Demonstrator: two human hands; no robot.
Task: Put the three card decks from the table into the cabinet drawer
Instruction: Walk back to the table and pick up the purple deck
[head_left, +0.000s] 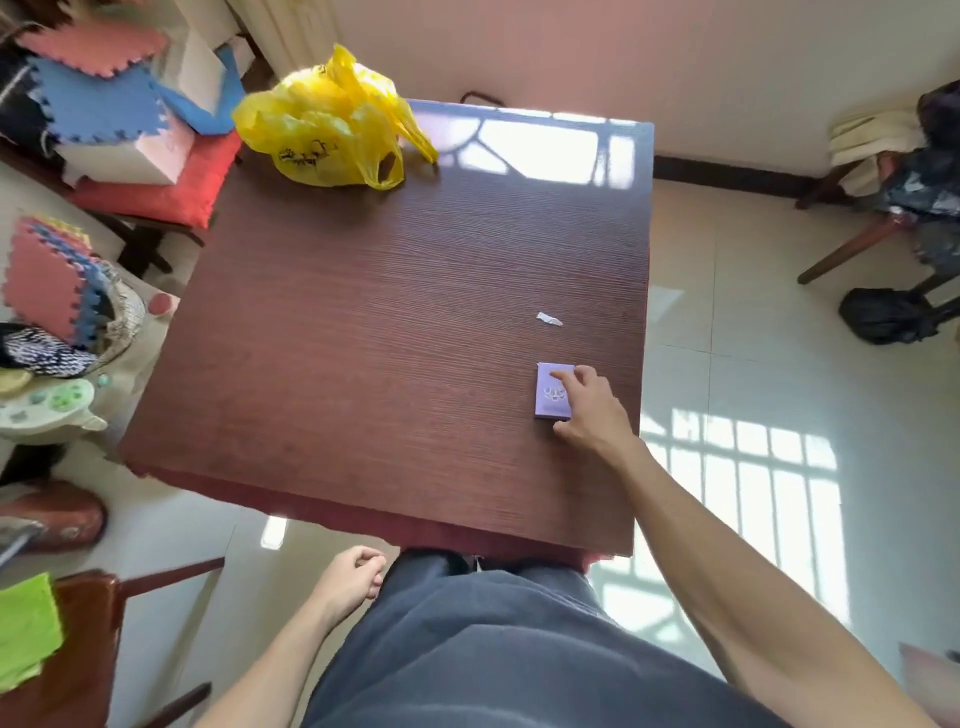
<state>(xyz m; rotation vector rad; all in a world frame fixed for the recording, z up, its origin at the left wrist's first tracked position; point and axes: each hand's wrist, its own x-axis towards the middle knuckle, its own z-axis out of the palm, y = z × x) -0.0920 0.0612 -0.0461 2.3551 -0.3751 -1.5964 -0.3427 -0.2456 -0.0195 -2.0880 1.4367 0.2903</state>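
Note:
One purple card deck (549, 391) lies flat on the dark wooden table (363, 338), near its right edge. My right hand (589, 410) rests on the deck's right side, fingers over its top and thumb at its near corner, closing on it while it still lies on the table. My left hand (350, 577) hangs loosely curled below the table's near edge, holding nothing. No other deck and no cabinet drawer are in view.
A yellow plastic bag (332, 130) sits at the table's far left corner. A small white paper scrap (549, 318) lies beyond the deck. Chairs with foam mats (98, 98) stand to the left, another chair (893, 208) at the right, tiled floor around.

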